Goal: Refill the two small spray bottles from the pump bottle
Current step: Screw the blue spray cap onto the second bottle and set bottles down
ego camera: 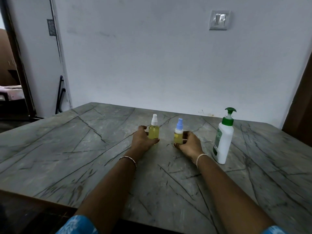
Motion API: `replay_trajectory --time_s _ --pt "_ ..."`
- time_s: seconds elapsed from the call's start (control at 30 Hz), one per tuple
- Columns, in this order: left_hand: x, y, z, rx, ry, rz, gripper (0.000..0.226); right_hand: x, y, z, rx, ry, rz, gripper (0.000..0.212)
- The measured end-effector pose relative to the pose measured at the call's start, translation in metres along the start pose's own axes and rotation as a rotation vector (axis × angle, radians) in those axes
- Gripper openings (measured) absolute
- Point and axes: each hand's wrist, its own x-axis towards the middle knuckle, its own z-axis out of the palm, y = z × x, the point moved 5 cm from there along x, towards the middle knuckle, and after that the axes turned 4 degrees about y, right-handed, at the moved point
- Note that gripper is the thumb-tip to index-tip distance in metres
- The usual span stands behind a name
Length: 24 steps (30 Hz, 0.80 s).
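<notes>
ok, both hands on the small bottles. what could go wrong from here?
1. Left hand holds the white-top bottle, right hand the blue-top bottle, tops on: uncapping means letting one go, and these narrow bottles could tip.
2. Both look mostly full of yellow liquid, so adding more may overflow onto the table.
3. The pump bottle stands close by the right wrist; a swing could knock it over.
</notes>
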Motion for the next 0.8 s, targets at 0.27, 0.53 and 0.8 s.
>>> replay_trajectory --time_s 0.27,0.53,0.8 --pt "-0.022 0.015 -0.018 0.01 0.115 0.013 0.092 -0.02 -0.009 -0.028 -0.061 0.074 0.02 0.026" --pt "-0.057 0.04 -0.021 -0.05 0.099 0.099 0.052 -0.053 -0.01 -0.072 -0.045 0.233 0.025 0.011" --pt "-0.082 0.05 -0.004 -0.08 -0.025 0.109 0.05 -0.087 -0.009 -0.115 0.007 0.61 0.078 0.035"
